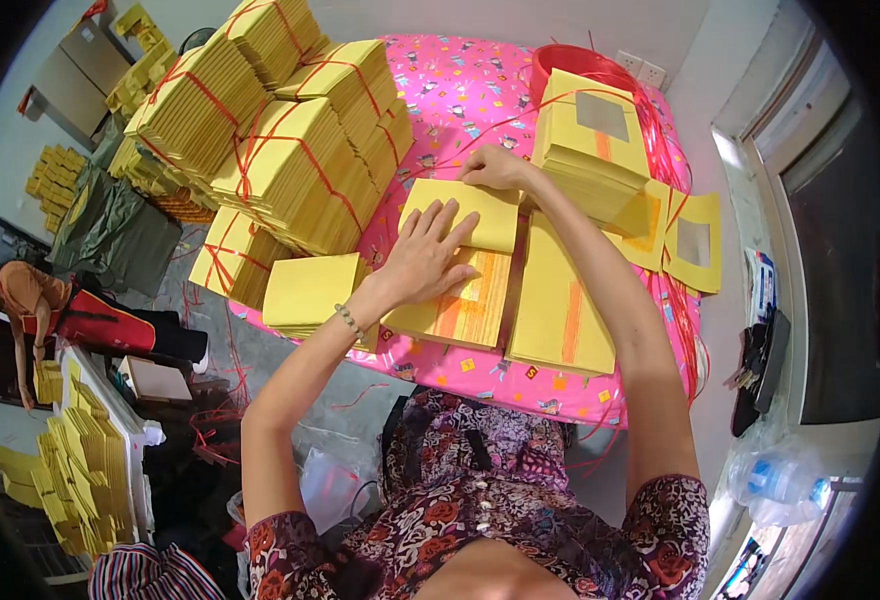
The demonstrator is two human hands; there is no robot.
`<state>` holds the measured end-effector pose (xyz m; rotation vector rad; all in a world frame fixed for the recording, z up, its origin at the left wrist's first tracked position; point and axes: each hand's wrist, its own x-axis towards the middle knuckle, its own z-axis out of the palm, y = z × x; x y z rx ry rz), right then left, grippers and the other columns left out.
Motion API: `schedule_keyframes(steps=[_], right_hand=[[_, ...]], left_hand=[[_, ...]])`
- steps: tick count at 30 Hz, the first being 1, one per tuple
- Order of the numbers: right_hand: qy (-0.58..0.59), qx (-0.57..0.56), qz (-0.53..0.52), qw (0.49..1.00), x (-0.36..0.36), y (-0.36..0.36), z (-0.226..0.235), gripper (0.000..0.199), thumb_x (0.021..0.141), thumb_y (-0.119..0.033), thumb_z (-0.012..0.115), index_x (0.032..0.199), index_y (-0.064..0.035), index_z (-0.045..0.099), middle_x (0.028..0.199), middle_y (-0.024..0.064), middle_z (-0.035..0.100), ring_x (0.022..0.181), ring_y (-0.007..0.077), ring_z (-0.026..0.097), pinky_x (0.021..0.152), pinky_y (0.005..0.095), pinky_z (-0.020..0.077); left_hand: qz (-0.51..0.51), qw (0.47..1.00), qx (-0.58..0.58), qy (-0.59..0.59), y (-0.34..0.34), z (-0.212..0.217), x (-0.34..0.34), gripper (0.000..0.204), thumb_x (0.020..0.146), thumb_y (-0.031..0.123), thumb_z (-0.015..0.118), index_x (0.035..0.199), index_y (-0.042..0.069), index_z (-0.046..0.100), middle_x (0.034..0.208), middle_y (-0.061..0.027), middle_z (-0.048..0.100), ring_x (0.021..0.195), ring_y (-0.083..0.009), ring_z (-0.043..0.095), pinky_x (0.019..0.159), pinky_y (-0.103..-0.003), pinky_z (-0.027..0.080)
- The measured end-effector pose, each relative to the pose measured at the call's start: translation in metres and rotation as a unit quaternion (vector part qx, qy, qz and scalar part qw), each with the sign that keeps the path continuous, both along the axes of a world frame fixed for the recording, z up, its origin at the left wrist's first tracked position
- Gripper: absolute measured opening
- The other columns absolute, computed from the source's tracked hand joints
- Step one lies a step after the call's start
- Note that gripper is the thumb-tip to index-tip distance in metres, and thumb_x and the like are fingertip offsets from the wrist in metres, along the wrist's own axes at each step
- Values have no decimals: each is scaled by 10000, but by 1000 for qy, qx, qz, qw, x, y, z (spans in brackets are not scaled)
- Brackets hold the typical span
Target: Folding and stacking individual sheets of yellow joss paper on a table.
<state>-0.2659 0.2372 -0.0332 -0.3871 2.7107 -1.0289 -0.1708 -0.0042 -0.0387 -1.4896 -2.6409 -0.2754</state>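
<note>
My left hand (428, 250) lies with fingers spread on a stack of folded yellow paper pieces (490, 217), in the middle of the pink table. Its lower part rests over a second yellow stack with an orange stripe (447, 318). My right hand (493, 168) is at the far edge of the upper stack, fingers curled in; what they hold, if anything, is hidden. Red plastic string (520, 113) runs close by that hand. Beside the stacks, under my right forearm, lies another yellow stack with an orange stripe (545, 310).
Tall bundles tied with red string (295, 165) stand at the left. A low yellow stack (310, 290) sits near the front edge. At the right are a tall stack (585, 160), a red basin (560, 62) and trailing string. Another person (35, 300) bends over yellow paper at far left.
</note>
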Motion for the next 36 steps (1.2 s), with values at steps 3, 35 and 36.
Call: schedule_keyframes(steps=[3, 35, 36], right_hand=[[-4, -1, 9, 1000, -2, -1, 0, 234, 854, -153, 675, 1036, -31, 755, 932, 95, 754, 842, 172, 682, 799, 325, 530], [-5, -17, -20, 1000, -5, 6, -8, 241, 723, -160, 775, 956, -101, 795, 862, 82, 762, 782, 183, 703, 717, 340, 544], [2, -16, -17, 1000, -5, 5, -7, 239, 728, -159, 776, 959, -101, 794, 862, 82, 762, 779, 183, 703, 716, 341, 544]], left_hand=[[2, 1000, -7, -1, -1, 1, 0, 765, 962, 558, 515, 1548, 129, 273, 1543, -244, 300, 1423, -449, 284, 1150, -555, 252], [-4, 999, -11, -33, 3, 2, 2, 797, 928, 664, 483, 1549, 200, 300, 1547, -227, 322, 1417, -463, 295, 1156, -596, 225], [-3, 999, -11, -33, 2, 2, 2, 797, 928, 664, 483, 1549, 200, 300, 1547, -227, 322, 1417, -463, 295, 1156, -596, 225]])
